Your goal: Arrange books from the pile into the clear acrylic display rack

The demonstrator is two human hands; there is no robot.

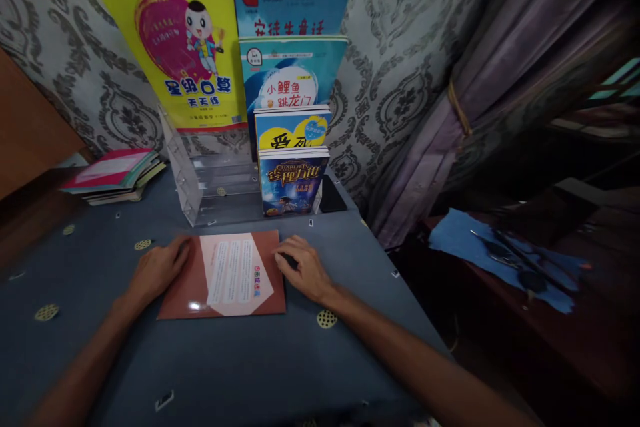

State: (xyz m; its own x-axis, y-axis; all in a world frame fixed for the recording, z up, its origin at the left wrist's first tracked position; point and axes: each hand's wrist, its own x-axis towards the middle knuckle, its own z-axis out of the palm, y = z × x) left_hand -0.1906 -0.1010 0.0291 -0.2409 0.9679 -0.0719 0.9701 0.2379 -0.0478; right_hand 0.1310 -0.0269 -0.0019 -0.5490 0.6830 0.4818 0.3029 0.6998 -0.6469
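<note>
A thin brown book (233, 273) lies flat on the cloth-covered table, turned sideways, with a pale panel of printed text on its cover. My left hand (159, 269) is at its left edge, fingers curled against the upper left corner. On the opposite side my right hand (306, 270) has its fingers bent and pinched at the right edge. Just beyond the book stands a clear stepped rack (185, 177). Its right side holds a blue book (290, 183) in front, with several others in tiers behind; a tall yellow workbook (200, 47) stands at the back left.
A stack of booklets (113, 173) lies left of the rack. A dark flat object (333, 195) sits behind its right side. The table's right edge (400, 267) drops away towards a lower surface with a blue cloth (465, 240) and dark tools. A tied curtain (425, 147) hangs beside the patterned wall.
</note>
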